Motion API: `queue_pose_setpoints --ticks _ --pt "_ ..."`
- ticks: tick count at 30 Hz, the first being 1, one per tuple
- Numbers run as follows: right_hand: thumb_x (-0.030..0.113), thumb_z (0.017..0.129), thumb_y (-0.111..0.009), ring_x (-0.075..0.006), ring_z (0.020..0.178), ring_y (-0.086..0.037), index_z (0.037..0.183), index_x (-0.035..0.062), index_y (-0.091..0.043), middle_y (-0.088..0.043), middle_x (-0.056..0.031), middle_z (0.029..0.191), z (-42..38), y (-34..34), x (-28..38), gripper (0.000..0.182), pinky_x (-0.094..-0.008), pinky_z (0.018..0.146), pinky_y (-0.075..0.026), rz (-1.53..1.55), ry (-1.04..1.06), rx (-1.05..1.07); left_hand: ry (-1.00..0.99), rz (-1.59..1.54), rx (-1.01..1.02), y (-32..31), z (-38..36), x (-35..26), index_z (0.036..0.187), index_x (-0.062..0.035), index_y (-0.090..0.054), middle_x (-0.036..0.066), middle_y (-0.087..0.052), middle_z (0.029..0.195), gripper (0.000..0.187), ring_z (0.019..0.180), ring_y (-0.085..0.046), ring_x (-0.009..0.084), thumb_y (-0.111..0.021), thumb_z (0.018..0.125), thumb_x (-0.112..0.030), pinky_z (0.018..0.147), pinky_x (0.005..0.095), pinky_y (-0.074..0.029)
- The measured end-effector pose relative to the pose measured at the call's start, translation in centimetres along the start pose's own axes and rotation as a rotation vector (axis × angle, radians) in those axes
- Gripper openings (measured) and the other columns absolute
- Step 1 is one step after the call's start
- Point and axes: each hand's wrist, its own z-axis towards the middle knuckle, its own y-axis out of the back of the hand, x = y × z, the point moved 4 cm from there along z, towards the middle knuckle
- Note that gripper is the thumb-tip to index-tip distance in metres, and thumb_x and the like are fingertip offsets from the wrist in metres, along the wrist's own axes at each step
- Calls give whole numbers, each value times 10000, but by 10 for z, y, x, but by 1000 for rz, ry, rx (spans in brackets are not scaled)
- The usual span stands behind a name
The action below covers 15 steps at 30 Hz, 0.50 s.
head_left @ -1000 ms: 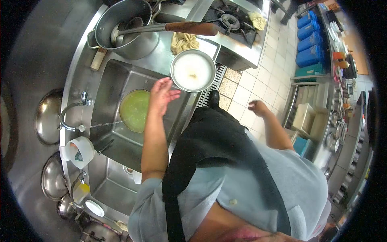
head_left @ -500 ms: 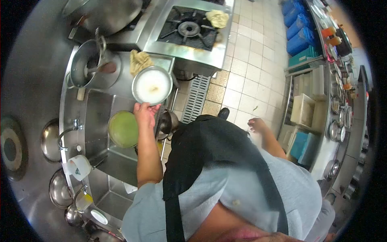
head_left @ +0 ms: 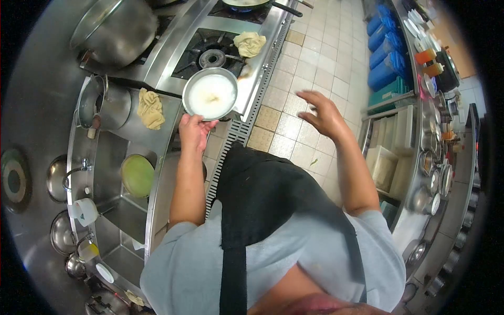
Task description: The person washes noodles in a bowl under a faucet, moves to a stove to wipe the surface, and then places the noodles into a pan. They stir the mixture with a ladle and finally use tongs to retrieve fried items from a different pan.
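Above our left hand (head_left: 195, 131), its fingers clamped on the white-filled metal bowl (head_left: 210, 94), our right hand (head_left: 323, 113) apart, spread open over floor tiles (head_left: 294, 79).

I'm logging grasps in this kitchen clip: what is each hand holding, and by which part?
The left hand grips the metal bowl by its near rim. The right hand holds nothing.

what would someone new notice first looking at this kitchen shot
First the round metal bowl of pale, whitish contents near the top centre, held at its near rim by the left hand beside the gas burner. Next the right hand, open and empty, raised over the tiled floor. To the left, a container of green liquid stands in the steel sink.
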Motion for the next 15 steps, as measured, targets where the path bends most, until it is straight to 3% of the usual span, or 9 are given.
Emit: queue_pose_setpoints --ticks 3,8,11,14,15 --pt "106 779 -760 -355 1210 -549 1325 151 -570 -547 -153 1357 57 14 45 580 -420 987 -499 -152 319 21 70 19 115 -50 19 23 1008 15 -459 218 -619 1006 168 763 -683 312 -513 849 23 613 364 -619" --pt "76 698 -786 -351 1268 -506 1344 191 -574 -486 -149 1433 151 -8 25 689 -427 1012 -477 -470 464 280 105 28 238 -137 52 52 1014 19 -438 185 -627 941 156 667 -687 279 -479 863 25 575 348 -628" --pt "86 734 -738 -368 1280 -489 1332 213 -594 -421 -134 1490 181 -7 4 629 -411 1018 -473 -676 452 433 172 57 342 -180 74 63 1020 27 -442 193 -622 938 158 669 -686 275 -475 866 25 574 351 -627" --pt "88 782 -661 -380 1264 -489 1318 221 -607 -383 -120 1515 208 -6 -34 555 -401 1018 -472 -706 301 555 193 127 398 -216 104 72 1017 31 -450 201 -623 942 149 685 -687 277 -470 870 16 580 358 -626" --pt "84 804 -601 -367 1178 -549 1246 200 -649 -474 -123 1429 218 -4 -54 460 -411 988 -482 -667 347 479 209 136 411 -230 110 71 1012 29 -451 198 -623 932 144 681 -685 276 -472 869 16 575 361 -625"
